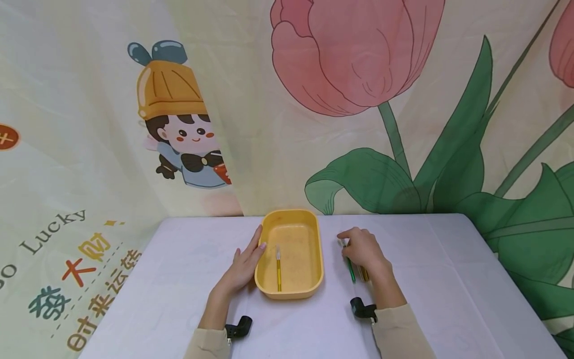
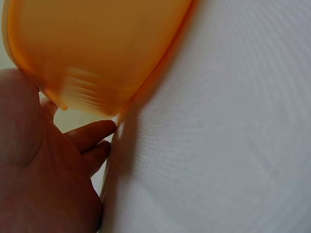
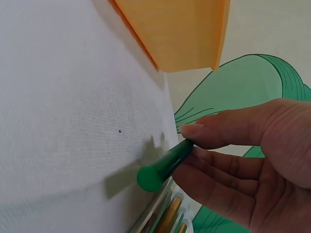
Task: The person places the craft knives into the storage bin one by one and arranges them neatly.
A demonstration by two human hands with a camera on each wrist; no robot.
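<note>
A yellow tray (image 1: 291,295) lies on the table, holding one slim yellow pen-like stick (image 1: 279,274) with a pale pointed end. At the tray's left side my left hand (image 1: 243,264) holds the rim, thumb over the edge and fingers along the outer wall. To the right of the tray my right hand (image 1: 365,249) pinches a green pen (image 3: 167,167) between thumb and fingers. Its round green end faces the right wrist camera. Beneath that hand lie several gold and clear pens (image 3: 167,216), partly hidden by the hand and wrist in the head view.
A white cloth covers the table (image 1: 448,279). Behind it hangs a printed backdrop (image 1: 251,124) with tulips and a cartoon figure, close to the tray's far end. A black wrist camera (image 1: 362,308) sits by the right sleeve, another (image 1: 241,326) by the left.
</note>
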